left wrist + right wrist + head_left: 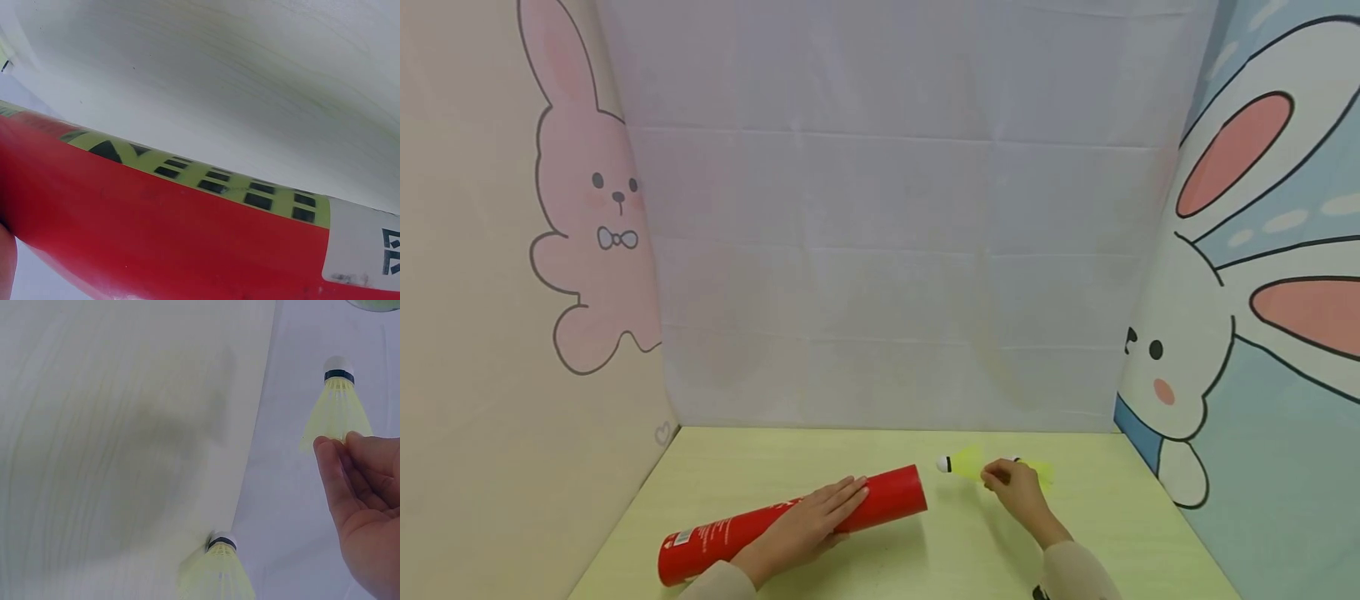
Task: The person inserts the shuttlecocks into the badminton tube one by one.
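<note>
A long red shuttlecock tube (737, 533) leans up to the right in the head view, its right end raised above the table. My left hand (808, 525) grips it around the middle from above. The left wrist view shows the tube's red side (162, 219) close up, with a yellow and black checked strip. To the right, my right hand (1018, 496) pinches a yellow shuttlecock (966, 463) by its skirt edge, its white cork pointing left toward the tube. In the right wrist view, thumb and fingers hold that shuttlecock (339, 409) at the skirt.
A second yellow shuttlecock (219, 572) lies on the pale table (125, 456), partly behind my right hand in the head view. A white cloth wall (887, 250) stands at the back, with rabbit-printed panels (1262, 467) at both sides.
</note>
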A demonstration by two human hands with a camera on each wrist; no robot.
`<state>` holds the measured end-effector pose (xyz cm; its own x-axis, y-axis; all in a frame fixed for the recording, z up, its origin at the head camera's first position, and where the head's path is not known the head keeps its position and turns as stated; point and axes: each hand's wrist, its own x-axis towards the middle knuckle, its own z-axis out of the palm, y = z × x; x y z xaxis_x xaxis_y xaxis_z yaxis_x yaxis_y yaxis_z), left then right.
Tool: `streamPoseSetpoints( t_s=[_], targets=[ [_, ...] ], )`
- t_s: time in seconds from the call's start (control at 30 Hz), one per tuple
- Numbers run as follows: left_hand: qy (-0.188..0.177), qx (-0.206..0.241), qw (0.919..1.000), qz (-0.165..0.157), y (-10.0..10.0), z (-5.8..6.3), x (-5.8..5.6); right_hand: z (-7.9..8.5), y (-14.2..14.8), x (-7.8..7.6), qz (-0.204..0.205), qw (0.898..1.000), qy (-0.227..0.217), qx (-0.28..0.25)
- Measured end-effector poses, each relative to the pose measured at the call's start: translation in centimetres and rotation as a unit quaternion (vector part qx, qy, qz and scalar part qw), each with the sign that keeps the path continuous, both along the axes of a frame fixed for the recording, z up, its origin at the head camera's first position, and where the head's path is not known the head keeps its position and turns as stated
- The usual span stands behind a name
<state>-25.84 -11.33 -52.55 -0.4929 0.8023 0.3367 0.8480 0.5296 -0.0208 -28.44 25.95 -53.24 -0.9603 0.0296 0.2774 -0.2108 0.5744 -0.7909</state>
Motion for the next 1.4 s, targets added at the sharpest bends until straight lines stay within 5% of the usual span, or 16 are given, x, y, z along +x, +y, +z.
streamPoseSetpoints(
  t_s=[0.67, 1.4],
  targets=[
    [0.010, 0.003, 0.9999, -0.003, 0.1, -0.2, -0.2, 1.3, -1.6, 2.1, 0.115, 0.990, 0.075, -0.007],
    [0.003, -0.001, 1.0000, -0.003, 0.2, -0.2, -0.1, 1.1, -5.0, 3.0, 0.198, 0.977, 0.079, -0.025]
  ],
)
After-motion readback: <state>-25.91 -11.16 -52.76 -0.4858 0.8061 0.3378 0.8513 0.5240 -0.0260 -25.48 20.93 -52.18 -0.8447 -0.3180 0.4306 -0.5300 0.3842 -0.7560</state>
